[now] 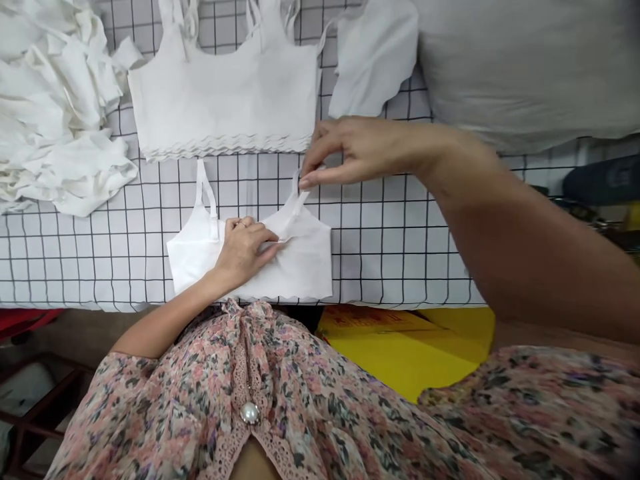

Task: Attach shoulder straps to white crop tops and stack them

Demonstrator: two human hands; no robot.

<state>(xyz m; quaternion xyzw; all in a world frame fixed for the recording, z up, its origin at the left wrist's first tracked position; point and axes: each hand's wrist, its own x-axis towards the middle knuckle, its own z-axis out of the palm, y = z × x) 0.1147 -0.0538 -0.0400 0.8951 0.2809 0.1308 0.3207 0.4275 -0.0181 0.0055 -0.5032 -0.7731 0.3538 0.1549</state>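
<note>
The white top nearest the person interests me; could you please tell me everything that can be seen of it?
The white top looks like soft, thin fabric, with narrow straps and a faintly wavy bottom edge. It lies mostly flat on the grid-patterned cloth, near the cloth's front edge, straps pointing away from the person. The left-side strap forms a narrow loop. The left hand rests over its middle, hiding part; the right hand's fingers pinch the right-side strap.
</note>
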